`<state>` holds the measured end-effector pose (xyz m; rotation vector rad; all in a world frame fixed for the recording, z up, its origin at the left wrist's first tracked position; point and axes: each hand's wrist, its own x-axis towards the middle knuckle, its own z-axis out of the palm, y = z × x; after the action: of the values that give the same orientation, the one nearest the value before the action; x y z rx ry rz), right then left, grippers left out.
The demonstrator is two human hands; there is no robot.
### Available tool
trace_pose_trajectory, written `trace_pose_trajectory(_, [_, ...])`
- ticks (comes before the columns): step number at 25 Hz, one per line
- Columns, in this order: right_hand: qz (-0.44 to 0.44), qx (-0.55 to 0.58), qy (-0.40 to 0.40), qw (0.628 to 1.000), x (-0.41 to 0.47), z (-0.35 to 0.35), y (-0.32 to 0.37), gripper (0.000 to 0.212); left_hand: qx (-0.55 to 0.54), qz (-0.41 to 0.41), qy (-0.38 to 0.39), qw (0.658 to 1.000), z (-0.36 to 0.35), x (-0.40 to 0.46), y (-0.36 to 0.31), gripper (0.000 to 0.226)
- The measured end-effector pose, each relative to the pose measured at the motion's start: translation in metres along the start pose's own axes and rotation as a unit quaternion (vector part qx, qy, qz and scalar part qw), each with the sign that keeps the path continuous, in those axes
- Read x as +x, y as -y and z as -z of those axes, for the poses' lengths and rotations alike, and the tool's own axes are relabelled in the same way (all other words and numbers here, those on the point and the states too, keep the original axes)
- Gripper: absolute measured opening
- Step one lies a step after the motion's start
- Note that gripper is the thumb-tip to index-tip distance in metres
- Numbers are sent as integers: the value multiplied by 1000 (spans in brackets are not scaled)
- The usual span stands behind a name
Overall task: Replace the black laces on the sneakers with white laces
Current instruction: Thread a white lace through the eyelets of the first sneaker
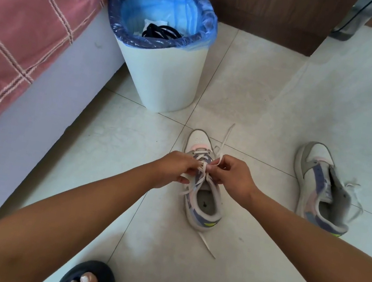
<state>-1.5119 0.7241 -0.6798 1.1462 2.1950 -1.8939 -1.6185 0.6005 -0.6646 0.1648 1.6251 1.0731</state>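
A white, blue and pink sneaker (203, 205) stands on the tiled floor in front of me, toe pointing away. A white lace (226, 135) is threaded through its eyelets; one end trails past the toe, another end lies on the floor by the heel. My left hand (175, 168) pinches the lace at the left side of the tongue. My right hand (235, 176) pinches a loop of the same lace at the right side. A second matching sneaker (320, 188) with white laces lies tilted on its side to the right. Black laces (161, 31) lie inside the bin.
A white waste bin (162, 72) with a blue liner stands just beyond the sneaker. A bed with a pink checked cover (24, 15) runs along the left. A brown wooden cabinet (275, 10) stands at the back. My feet in dark slippers (88, 279) are at the bottom edge.
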Motion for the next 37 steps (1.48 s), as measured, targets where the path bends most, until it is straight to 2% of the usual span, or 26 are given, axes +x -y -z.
trace_pose_trajectory(2, [-23,33,10,999,-2,4,2,8,-157,42,9,987,3,-2,-4,21])
trace_pose_trajectory(4, [-47,60,17,997,-4,8,1,9,-301,36,-10,953,18,-6,-6,37])
trace_pose_trajectory(6, [-67,70,20,995,-6,12,0,11,-395,12,-92,914,46,-8,-4,48])
trace_pose_trajectory(8, [-77,64,20,995,-8,16,-2,10,-404,13,-212,890,73,-10,0,41])
trace_pose_trajectory(9, [-79,67,19,994,-8,17,-2,8,-360,28,-273,892,82,-9,4,33])
trace_pose_trajectory(10, [-82,74,18,994,-9,18,-2,8,-272,46,-324,905,86,-7,9,26])
trace_pose_trajectory(11, [-83,83,17,993,-9,18,-2,8,-121,68,-354,925,85,-6,14,22])
trace_pose_trajectory(12, [-81,87,18,993,-10,18,-2,8,68,76,-368,924,80,-4,18,24])
trace_pose_trajectory(13, [-77,86,20,993,-10,17,-1,8,245,59,-363,897,70,-2,20,31])
trace_pose_trajectory(14, [-73,79,23,994,-10,16,-1,8,352,24,-337,873,56,-2,17,37])
trace_pose_trajectory(15, [-66,72,26,995,-11,15,-2,7,380,-6,-291,878,40,-1,12,43])
trace_pose_trajectory(16, [-57,69,28,996,-11,13,-1,7,340,-2,-224,913,24,-1,8,49])
trace_pose_trajectory(17, [-47,72,29,996,-11,11,-1,7,259,38,-145,954,8,-1,4,53])
trace_pose_trajectory(18, [-39,77,27,996,-11,10,0,7,173,79,-96,977,-5,-1,1,50])
trace_pose_trajectory(19, [-33,83,25,996,-12,9,1,6,106,105,-79,986,-14,0,0,42])
trace_pose_trajectory(22, [-29,95,25,995,-11,7,4,5,-19,110,-113,987,-22,10,2,20])
trace_pose_trajectory(26, [-58,130,14,990,-10,7,2,7,-186,90,-88,975,-19,6,2,16])
trace_pose_trajectory(30, [-122,260,4,958,-9,4,-3,13,-323,60,-41,944,-25,0,8,20])
trace_pose_trajectory(34, [-146,317,38,936,-8,5,-1,18,-367,44,-66,927,-27,3,16,17])
trace_pose_trajectory(37, [-161,367,39,915,-6,9,2,21,-363,32,-77,928,-27,4,19,27])
